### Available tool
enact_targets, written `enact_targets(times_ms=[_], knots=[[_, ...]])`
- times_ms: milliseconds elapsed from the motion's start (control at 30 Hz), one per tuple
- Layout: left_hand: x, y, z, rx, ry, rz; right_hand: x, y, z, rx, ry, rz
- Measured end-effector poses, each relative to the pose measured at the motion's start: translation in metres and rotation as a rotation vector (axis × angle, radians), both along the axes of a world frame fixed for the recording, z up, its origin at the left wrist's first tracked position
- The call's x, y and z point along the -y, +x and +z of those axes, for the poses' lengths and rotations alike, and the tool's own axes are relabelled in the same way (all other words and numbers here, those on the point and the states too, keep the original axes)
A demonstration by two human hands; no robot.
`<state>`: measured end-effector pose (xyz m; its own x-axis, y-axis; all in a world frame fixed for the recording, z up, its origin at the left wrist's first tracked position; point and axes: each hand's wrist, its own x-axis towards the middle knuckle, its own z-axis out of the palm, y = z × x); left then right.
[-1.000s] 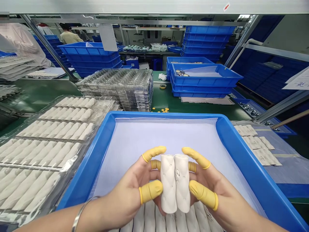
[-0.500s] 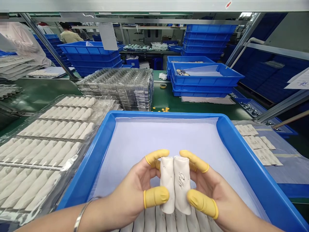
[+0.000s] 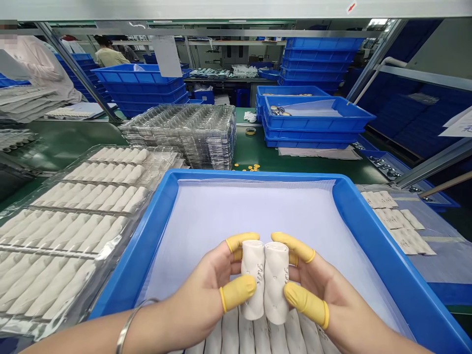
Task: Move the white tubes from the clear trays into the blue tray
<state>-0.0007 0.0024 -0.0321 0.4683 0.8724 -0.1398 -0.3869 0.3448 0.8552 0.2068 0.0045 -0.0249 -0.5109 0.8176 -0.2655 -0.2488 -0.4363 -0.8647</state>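
Note:
Two off-white, soft-looking rolls stand upright side by side between my hands, over the near part of a blue tray (image 3: 341,221). My left hand (image 3: 217,280) is closed on the left roll (image 3: 252,285), its thumb in front and fingers behind. On the right roll (image 3: 276,290), my right hand (image 3: 313,280) has a similar grip. Dark script shows on both rolls. Yellow finger cots cover the thumbs and several fingertips. Below my hands, a row of similar rolls (image 3: 246,337) lies on the tray's white liner (image 3: 250,206).
Left of the tray, a clear plastic tray holds rows of off-white rolls (image 3: 73,233). Behind stand stacked clear trays (image 3: 184,132) and blue bins (image 3: 317,123). More lettered rolls (image 3: 398,223) lie at right. A metal frame (image 3: 236,10) crosses overhead. People are in the left background.
Both rolls have turned about their long axes in my fingers, so the script now shows on different parts of them. My hands remain in nearly the same place.

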Motion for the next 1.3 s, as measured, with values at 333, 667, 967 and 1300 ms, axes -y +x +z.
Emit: enact_targets(times_ms=[333, 667, 967, 1300], knots=[[0.005, -0.002, 0.001, -0.304, 0.379, 0.086, 0.001, -0.001, 0.0, 0.305, 0.512, -0.023], [0.003, 0.0, 0.002, -0.352, 0.582, 0.112, 0.002, -0.001, -0.007, 0.307, 0.685, -0.051], [0.005, 0.001, -0.003, -0.322, 0.579, 0.139, 0.002, -0.002, -0.01, 0.325, 0.733, -0.088], [0.004, 0.003, 0.0, -0.348, 0.418, 0.049, 0.007, 0.004, -0.025, 0.447, 0.642, -0.186]])
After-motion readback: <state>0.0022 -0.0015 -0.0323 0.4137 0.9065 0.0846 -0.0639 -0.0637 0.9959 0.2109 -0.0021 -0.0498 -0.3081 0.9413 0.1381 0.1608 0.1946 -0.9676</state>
